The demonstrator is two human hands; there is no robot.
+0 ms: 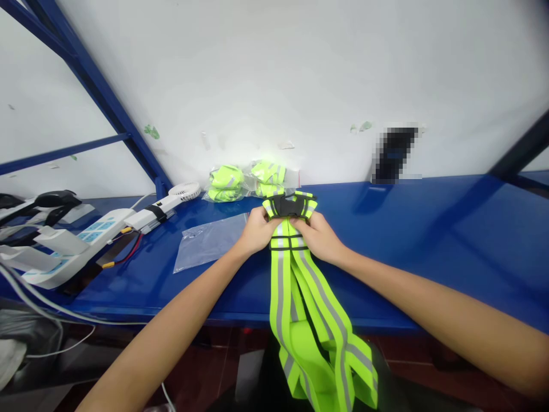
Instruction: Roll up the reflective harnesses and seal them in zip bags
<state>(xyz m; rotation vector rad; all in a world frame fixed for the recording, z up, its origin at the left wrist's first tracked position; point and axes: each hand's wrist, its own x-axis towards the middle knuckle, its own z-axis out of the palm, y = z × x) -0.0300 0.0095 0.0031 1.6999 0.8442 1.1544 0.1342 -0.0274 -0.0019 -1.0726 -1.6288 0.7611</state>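
Note:
A neon-yellow reflective vest with grey stripes and black trim hangs over the front edge of the blue table. My left hand is closed on the left side of its upper end, and my right hand grips the right side. Between the two hands a black buckle lies across the gathered straps. The thumbs press on the fabric just below it; the other fingers are mostly hidden. To the left of my left hand a clear plastic bag lies flat.
Against the white wall stand several bagged neon-yellow bundles. At the left are a white power strip with plugs and cables, and a small white fan. A pixelated dark object leans at the back right of the blue table.

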